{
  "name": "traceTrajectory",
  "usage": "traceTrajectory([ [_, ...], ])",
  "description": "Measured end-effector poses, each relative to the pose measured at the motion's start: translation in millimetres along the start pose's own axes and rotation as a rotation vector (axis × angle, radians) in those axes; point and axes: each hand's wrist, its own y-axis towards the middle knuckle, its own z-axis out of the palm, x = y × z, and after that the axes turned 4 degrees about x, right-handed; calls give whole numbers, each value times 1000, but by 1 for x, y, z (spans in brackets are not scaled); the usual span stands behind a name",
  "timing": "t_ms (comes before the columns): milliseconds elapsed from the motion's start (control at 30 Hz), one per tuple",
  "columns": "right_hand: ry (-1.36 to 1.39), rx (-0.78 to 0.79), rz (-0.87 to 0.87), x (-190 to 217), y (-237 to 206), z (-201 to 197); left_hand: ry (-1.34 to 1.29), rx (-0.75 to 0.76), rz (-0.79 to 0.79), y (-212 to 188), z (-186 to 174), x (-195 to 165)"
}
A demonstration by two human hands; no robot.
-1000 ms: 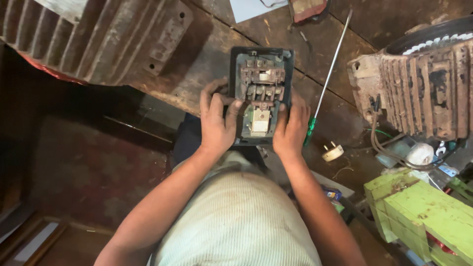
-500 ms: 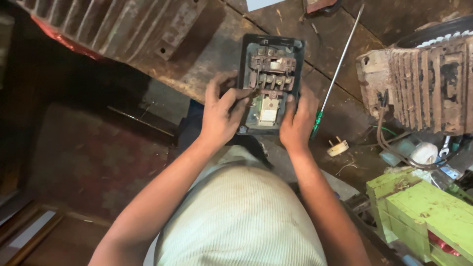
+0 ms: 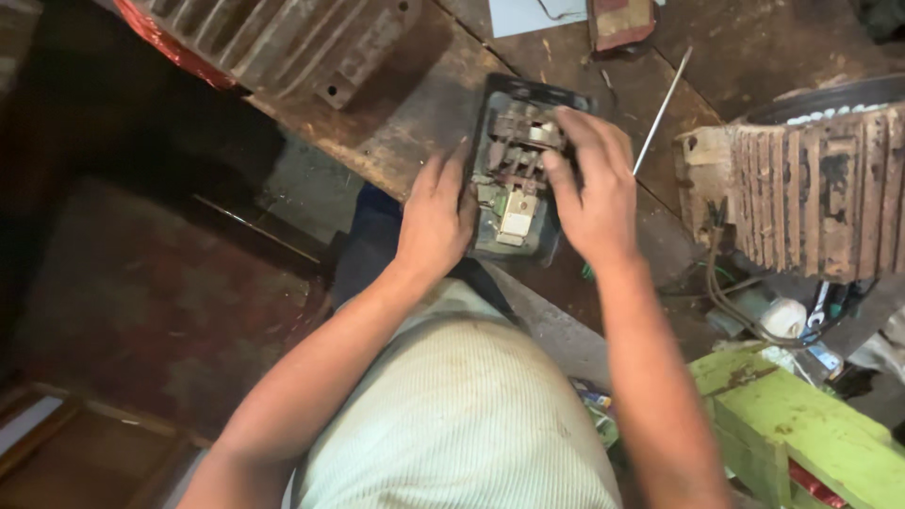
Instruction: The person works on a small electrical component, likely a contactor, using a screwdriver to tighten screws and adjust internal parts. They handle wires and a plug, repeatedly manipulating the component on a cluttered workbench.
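Note:
A dark, open electrical switch box (image 3: 504,104) with metal contacts and a pale block inside lies on the worn wooden bench (image 3: 415,104). My left hand (image 3: 436,219) grips its left edge, fingers along the side. Over the right half lies my right hand (image 3: 589,188), its fingers reaching onto the upper contacts and covering the right wall of the box. A long thin screwdriver shaft (image 3: 660,108) lies on the bench just right of my right hand; its handle end is hidden behind that hand.
A ribbed rusty motor housing (image 3: 811,193) with wires stands at the right. Another ribbed casing (image 3: 273,42) lies at the top left. A green-painted wooden block (image 3: 801,429) sits at the lower right, and a white paper (image 3: 528,14) and reddish block (image 3: 622,19) at the top.
My right hand has moved from the box's lower right edge up onto its upper contacts. My left hand pulled its fingers off the inside and now holds the left edge. The view shifted.

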Motion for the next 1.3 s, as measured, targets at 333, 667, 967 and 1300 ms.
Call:
traceTrajectory([
  [333,-61,412,-186,-1,29,-30,110,278,274,101,-47,37],
  [667,-143,513,-260,-26,63,-10,-44,189,252,110,-50,60],
  [967,-207,512,-213,-26,69,-8,-78,375,297,126,-49,71],
  [1300,-246,471,-242,-36,63,-13,-96,260,297,123,-47,59],
])
